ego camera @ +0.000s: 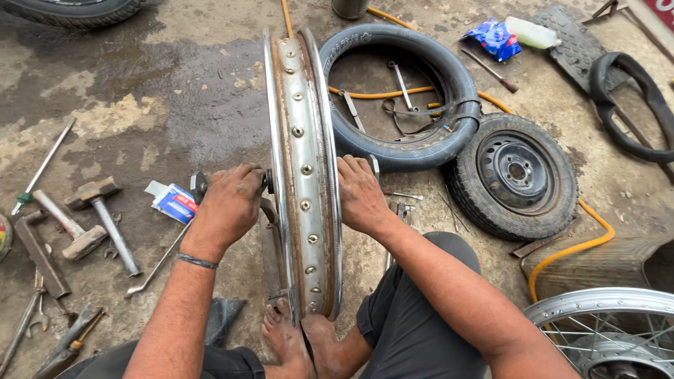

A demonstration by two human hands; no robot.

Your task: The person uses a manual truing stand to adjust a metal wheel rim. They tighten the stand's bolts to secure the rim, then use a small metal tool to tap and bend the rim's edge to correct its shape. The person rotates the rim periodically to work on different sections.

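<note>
Seen from the head camera, a person sits on a stained concrete floor (175,98) with a bare metal wheel rim (303,175) standing upright on edge between the knees, its bottom steadied by bare feet (309,344). The left hand (228,207) is cupped closed against the rim's left side near the middle. The right hand (361,193) lies flat on the right side, fingers pressing the edge rather than wrapped around it.

The rim looks stiff, fairly heavy steel, rust-streaked and studded with spoke nipples. Its smooth chrome edges could slip, so I judge that holding both sides at mid-height is the firmest grip.

Hammers (98,221) and a small blue and white box (174,202) lie to the left. A black tyre (411,98) and a small car wheel (516,175) lie beyond on the right.
</note>
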